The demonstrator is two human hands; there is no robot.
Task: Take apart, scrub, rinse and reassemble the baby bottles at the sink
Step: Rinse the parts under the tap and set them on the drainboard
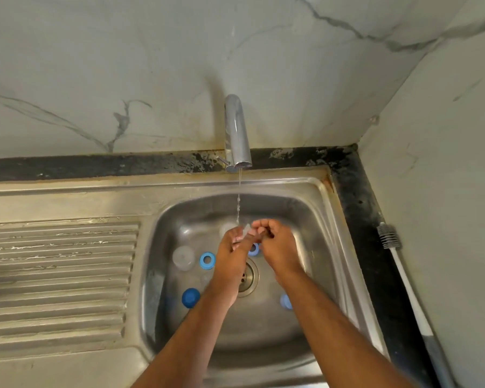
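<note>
Small clear teat [246,230], wet and blurry, sits over the sink basin [317,219] under a thin stream from the tap [237,133]. Left hand [233,247] and right hand [277,245] both pinch it w/ curled fingers. Below in basin: blue ring [207,260], clear cap [183,257], dark blue cap [191,297], drain [248,277]. Bottle brush [398,264] lies on the counter at right.

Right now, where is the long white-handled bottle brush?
The white-handled bottle brush lies on the dark counter ledge right of the steel sink basin, bristles toward the back wall.
</note>
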